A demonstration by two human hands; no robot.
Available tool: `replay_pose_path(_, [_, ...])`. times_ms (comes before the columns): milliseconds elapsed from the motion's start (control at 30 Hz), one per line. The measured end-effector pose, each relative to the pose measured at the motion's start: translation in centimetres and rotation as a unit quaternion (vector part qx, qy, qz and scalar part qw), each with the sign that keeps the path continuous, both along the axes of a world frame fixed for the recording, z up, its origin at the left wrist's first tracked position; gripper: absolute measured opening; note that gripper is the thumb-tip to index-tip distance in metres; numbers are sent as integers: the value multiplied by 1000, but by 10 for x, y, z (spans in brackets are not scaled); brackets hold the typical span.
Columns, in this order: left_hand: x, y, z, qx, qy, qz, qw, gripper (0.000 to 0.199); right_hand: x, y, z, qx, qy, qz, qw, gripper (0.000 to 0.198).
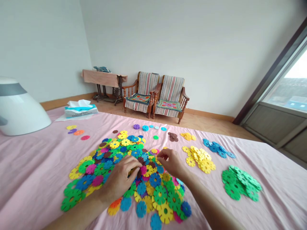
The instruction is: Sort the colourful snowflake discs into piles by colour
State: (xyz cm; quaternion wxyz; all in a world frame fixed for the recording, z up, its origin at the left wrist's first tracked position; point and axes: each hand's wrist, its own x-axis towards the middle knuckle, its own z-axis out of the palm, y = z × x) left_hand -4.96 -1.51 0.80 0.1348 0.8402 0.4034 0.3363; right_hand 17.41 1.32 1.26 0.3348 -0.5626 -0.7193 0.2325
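Observation:
A mixed heap of notched plastic snowflake discs [155, 179] in yellow, green, blue, pink and brown spreads under both hands. My left hand [123, 175] rests low over the middle of the heap, its fingers curled together beside a pink disc [143, 170]. Whatever lies in those fingers is hidden; brown and yellow discs show right at the fingertips. Over the heap's right edge, my right hand [172, 162] has thumb and fingers pinched close to the discs. What it holds, if anything, I cannot make out.
Sorted piles lie to the right: yellow discs [200, 159], green discs [241, 183], blue discs [218, 148] and brown discs [173, 137]. Small loose discs line the far side. A tissue box [81, 111] and a white appliance [22, 108] stand at left on the pink cloth [31, 166].

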Motion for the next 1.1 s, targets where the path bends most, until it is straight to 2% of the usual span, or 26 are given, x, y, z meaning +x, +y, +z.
replay_pose_path(267, [-1,1,0,-12,10,4,1000,14,-28,-14,-5,29,-29,-19,999,5])
replay_pose_path(433, [-1,3,-1,-13,13,4,1000,15,-28,-15,-4,-16,9,-8,1000,6])
replay_pose_path(533, [-1,2,-1,-12,15,7,1000,15,-16,-6,-1,-46,39,-14,998,7])
replay_pose_path(667, [-1,0,0,-10,17,7,1000,15,19,27,-2,-29,41,-100,994,10])
replay_pose_path(833, [-1,1,-2,-8,7,12,1000,16,62,73,-15,-15,7,-239,971,12])
replay_pose_path(1000, [-3,3,-3,-3,3,16,1000,19,74,89,-21,-25,-23,-284,958,14])
replay_pose_path(1100, [-4,4,-5,7,3,35,999,20,67,85,-17,3,-29,-284,958,10])
